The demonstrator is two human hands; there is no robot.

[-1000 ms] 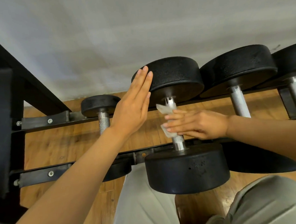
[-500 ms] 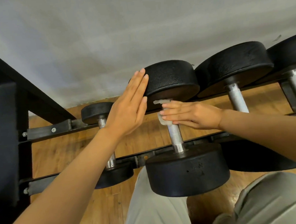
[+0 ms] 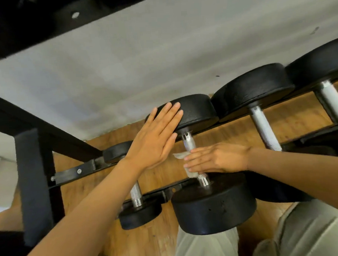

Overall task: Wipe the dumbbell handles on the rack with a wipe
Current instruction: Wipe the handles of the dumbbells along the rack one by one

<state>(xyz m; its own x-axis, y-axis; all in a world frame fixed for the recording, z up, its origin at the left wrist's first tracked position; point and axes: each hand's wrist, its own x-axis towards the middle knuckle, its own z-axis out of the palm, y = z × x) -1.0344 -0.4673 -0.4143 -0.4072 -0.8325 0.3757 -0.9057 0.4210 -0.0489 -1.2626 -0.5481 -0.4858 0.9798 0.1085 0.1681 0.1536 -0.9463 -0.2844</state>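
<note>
Left hand (image 3: pixel 155 140): my fingers lie straight and flat against the far head of the dumbbell (image 3: pixel 213 207).
Right hand (image 3: pixel 214 158): I press the wipe (image 3: pixel 187 166) round the handle (image 3: pixel 189 143), near its 6 o'clock end.
Rack (image 3: pixel 76 171): dumbbells sit at 3 and 9 o'clock of mine.

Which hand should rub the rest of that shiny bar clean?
Probably the right hand: it already grips the wipe round the handle. The left hand lies flat against the far weight head, seemingly steadying it.

White wipe (image 3: pixel 182 156) wraps the chrome dumbbell handle (image 3: pixel 189 144) on black rack (image 3: pixel 84 167).
</note>
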